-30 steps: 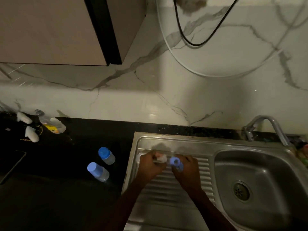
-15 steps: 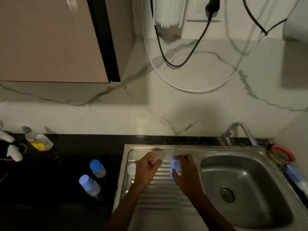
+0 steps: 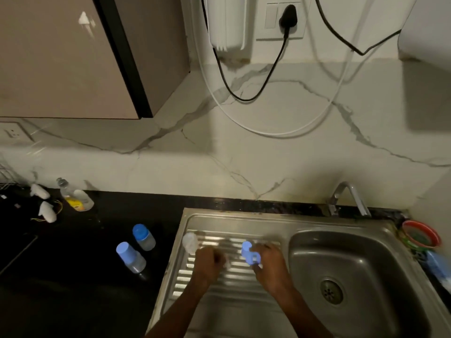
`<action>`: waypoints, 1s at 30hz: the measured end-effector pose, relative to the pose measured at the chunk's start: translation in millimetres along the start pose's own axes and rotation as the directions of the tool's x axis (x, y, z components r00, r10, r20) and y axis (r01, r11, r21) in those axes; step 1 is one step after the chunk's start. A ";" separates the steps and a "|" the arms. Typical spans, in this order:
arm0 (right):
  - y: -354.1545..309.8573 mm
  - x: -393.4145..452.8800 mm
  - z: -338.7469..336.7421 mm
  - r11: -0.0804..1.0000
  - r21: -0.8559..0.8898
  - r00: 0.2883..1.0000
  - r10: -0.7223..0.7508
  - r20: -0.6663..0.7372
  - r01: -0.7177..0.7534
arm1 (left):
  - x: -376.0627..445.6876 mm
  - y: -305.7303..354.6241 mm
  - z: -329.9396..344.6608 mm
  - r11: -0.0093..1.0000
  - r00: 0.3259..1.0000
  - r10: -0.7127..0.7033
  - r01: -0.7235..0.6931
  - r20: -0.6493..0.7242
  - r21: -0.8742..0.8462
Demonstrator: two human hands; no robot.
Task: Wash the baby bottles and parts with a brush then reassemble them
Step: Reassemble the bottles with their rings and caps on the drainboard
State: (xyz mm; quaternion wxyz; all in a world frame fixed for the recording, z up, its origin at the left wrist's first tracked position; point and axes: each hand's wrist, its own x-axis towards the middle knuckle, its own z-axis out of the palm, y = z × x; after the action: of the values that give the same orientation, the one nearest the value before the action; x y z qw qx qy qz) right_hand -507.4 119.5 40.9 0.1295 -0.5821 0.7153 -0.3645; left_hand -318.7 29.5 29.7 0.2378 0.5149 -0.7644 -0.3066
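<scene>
Your hands have drawn apart over the drainboard: a second ago they met on one bottle, now your right hand grips the blue cap alone, and your left hand curls round something small and pale, so I judge the bottle is coming apart for washing. A clear part lies just beside your left hand. Two capped bottles wait on the bench. Blur hides what your left fingers hold; no brush shows.

Dim, warm light falls from above. The cabinet throws a broad shadow down the marble wall. Glare streaks the draining board. Edges bow; both hands blur.
</scene>
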 end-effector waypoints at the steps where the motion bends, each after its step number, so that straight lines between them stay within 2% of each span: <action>1: 13.1 -7.2 5.0 0.999 0.006 0.998 0.039 0.056 -0.040 | -5.7 -4.4 6.9 0.999 0.999 -0.045 0.045 0.001 -0.026; 2: 16.8 -9.5 4.4 0.998 0.020 0.996 0.056 0.069 -0.058 | -9.6 -0.3 8.0 0.992 0.997 -0.077 0.075 -0.016 -0.099; 3: 14.0 -7.1 0.0 0.998 0.032 0.999 0.050 0.009 -0.050 | -9.9 8.9 6.0 0.980 0.996 -0.073 0.061 -0.056 -0.188; 6: -22.5 1.2 -36.7 0.993 0.093 0.974 -0.044 -0.221 0.066 | -10.7 54.3 -12.7 0.903 0.980 0.016 -0.099 -0.197 -0.417; 8: -40.5 4.2 -49.4 0.987 0.093 0.933 -0.090 -0.349 0.130 | -11.0 72.5 -16.7 0.868 0.947 0.008 -0.166 -0.321 -0.469; 9: -40.0 1.3 -47.8 0.987 0.076 0.931 -0.106 -0.349 0.141 | -10.9 69.4 -12.4 0.866 0.938 0.009 -0.181 -0.348 -0.466; 10: -31.8 -4.4 -39.8 0.992 0.030 0.955 -0.107 -0.278 0.120 | -10.6 58.4 -4.1 0.891 0.944 0.014 -0.162 -0.330 -0.423; 11: -21.2 -10.9 -30.2 0.998 -0.005 0.988 -0.069 -0.139 0.069 | -10.4 41.6 6.2 0.934 0.960 0.031 -0.127 -0.279 -0.335; 12: -7.3 -17.2 -21.0 0.999 -0.046 1.000 0.007 0.012 -0.007 | -12.7 21.0 18.3 0.973 0.981 0.023 -0.066 -0.191 -0.221; 13: 5.4 -22.7 -14.3 0.995 -0.074 0.992 0.073 0.104 -0.066 | -14.8 4.9 26.9 0.991 0.992 -0.003 -0.013 -0.124 -0.133; 15: 18.8 -35.8 -0.9 0.994 -0.050 0.992 0.105 0.069 -0.101 | -25.2 -15.4 39.0 0.989 0.994 -0.040 0.026 -0.097 -0.144; 17: 9.8 -40.1 2.6 0.993 0.041 0.993 0.114 -0.030 -0.113 | -36.6 -2.9 33.7 0.963 0.982 -0.086 0.038 -0.170 -0.266; 20: -8.5 -44.8 7.6 0.952 0.258 0.978 0.191 -0.086 -0.164 | -45.6 11.1 29.6 0.941 0.976 -0.118 0.050 -0.185 -0.335; 25: -19.0 -48.1 10.5 0.930 0.324 0.982 0.190 -0.026 -0.171 | -56.6 26.1 27.4 0.921 0.991 -0.056 0.005 -0.121 -0.390; 30: -21.9 -45.5 9.7 0.930 0.326 0.984 0.179 -0.007 -0.167 | -54.4 18.4 22.8 0.919 0.999 -0.039 0.025 -0.027 -0.393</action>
State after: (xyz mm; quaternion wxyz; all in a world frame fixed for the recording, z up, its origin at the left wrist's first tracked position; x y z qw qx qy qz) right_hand -472.1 156.9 38.0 0.2418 -0.4807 0.6964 -0.4749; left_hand -326.6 90.5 24.4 0.3443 0.4743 -0.6748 -0.4484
